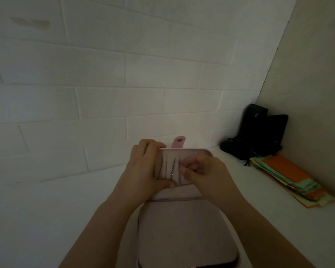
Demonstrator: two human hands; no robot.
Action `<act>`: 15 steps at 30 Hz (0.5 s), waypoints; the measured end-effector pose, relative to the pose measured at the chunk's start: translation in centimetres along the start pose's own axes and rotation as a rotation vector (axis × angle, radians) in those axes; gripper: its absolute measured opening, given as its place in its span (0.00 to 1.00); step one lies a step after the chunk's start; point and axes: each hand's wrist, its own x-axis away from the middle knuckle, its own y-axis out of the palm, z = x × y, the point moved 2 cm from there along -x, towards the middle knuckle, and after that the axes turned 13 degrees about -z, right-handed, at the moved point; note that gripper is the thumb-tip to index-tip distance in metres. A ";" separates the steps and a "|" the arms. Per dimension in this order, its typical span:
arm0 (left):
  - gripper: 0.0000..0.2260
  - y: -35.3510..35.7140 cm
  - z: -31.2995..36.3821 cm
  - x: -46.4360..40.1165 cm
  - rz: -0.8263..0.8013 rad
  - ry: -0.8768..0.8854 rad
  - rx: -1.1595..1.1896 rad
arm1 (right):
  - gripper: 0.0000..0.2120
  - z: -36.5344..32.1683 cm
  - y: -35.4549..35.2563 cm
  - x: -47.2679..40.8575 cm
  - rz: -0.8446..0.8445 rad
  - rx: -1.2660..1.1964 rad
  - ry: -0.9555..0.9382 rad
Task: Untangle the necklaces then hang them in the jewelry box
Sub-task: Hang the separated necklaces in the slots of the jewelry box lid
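A pink jewelry box [186,235] lies open on a white counter [46,209], nearest the viewer, its base flat between the two forearms. Just behind the base, the box's lid [188,151] stands upright. The left hand [147,167] grips the left edge of the lid, fingers curled over its top rim and thumb pressed near its lower edge. The right hand [203,173] is at the inner face of the lid, its fingers bunched together and pinching one of the necklaces [173,169], thin chains that hang in lines down the lid's inside. A snap tab [178,142] sticks up above the lid. Farther back, right of the box, a stack of colored paper [290,176] lies by the side wall, and a black pouch [257,132] sits in the corner. A white tiled wall [104,74] rises behind the box.
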 end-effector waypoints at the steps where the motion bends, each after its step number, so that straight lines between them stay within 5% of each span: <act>1: 0.38 0.0 0.0 0.0 0.003 0.000 -0.001 | 0.06 0.1 -0.1 0.3 -0.004 0.058 -0.018; 10: 0.46 2.0 -1.5 1.1 -0.115 -0.129 0.057 | 0.13 2.2 1.0 2.6 -0.206 0.329 -0.150; 15: 0.37 2.2 -2.2 1.2 -0.210 -0.245 0.092 | 0.12 2.6 -0.5 4.8 -0.206 0.360 -0.132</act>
